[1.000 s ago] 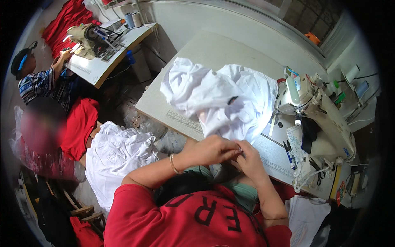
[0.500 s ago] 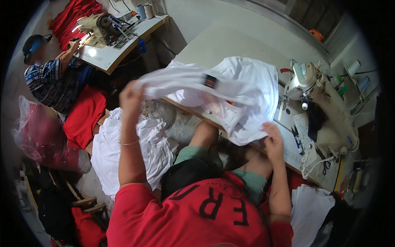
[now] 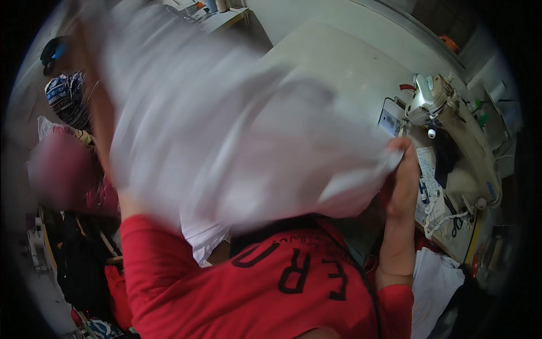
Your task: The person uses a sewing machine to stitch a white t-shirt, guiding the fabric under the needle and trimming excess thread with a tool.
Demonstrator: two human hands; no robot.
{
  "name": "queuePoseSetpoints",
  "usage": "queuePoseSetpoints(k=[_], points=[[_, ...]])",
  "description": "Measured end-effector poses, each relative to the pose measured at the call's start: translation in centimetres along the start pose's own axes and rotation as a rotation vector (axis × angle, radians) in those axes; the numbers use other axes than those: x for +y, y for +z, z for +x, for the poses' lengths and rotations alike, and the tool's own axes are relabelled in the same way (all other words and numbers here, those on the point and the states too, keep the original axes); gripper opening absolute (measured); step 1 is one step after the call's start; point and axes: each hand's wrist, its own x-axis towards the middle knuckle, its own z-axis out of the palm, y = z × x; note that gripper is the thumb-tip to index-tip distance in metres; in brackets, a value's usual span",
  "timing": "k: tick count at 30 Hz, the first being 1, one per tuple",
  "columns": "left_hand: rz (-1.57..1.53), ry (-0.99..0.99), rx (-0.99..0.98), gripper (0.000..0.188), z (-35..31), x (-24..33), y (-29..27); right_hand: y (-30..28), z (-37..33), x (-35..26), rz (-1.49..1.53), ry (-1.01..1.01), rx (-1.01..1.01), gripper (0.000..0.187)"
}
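Note:
A white garment (image 3: 226, 130), smeared by fast motion, stretches across the middle of the view between my hands. My left hand (image 3: 76, 21) is raised high at the upper left, at the garment's top corner; its fingers are blurred, but the cloth hangs up from it. My right hand (image 3: 402, 151) is closed on the garment's right edge, in front of the sewing machine (image 3: 432, 101). The cloth hides my lap, most of the near table edge and much of the neighbouring workplace.
Scissors (image 3: 457, 227) and a written paper sheet (image 3: 430, 181) lie on the machine table (image 3: 333, 56) at right. White cloth (image 3: 432, 288) hangs at lower right. On the left are a co-worker (image 3: 70, 99), partly covered, and a pink bundle in plastic (image 3: 65, 169).
My left hand has swung up and to the left, lifting the white garment off the table and spreading it wide. My right hand has moved slightly right and up, still holding its edge.

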Motion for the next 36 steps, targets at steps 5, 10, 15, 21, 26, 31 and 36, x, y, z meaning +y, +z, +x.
queuePoseSetpoints(k=[5, 10, 15, 21, 26, 31, 36], points=[[-0.106, -0.014, -0.523, 0.053, 11.2, -1.2, 13.7, -6.4, 2.4, 1.6, -0.826, -0.113, 0.531, 0.056], [-0.39, -0.044, -0.181, 0.063, -2.4, -4.7, 20.7, -10.2, -3.0, 5.8, -0.672, -0.011, 0.427, 0.069], [-0.522, -0.5, 0.102, 0.06, -17.4, -6.8, 22.8, -11.3, -4.4, 7.0, -0.841, 0.083, 0.453, 0.059], [-0.746, -0.903, -0.489, 0.045, -20.3, -7.3, 22.3, -9.5, -3.5, 6.6, -1.13, -0.185, 0.506, 0.053], [-1.426, -0.729, 0.436, 0.038, -13.3, -6.5, 10.5, -6.9, -5.0, 0.6, -0.366, 0.113, 0.343, 0.059], [-1.442, -0.435, -0.009, 0.043, -1.3, 1.1, 4.7, -5.8, -5.5, -7.2, -0.391, -0.29, 0.462, 0.059], [-1.212, -0.289, -0.532, 0.034, -0.2, 13.1, 12.1, -6.9, -14.0, -14.4, -0.458, -0.554, 0.868, 0.049]])
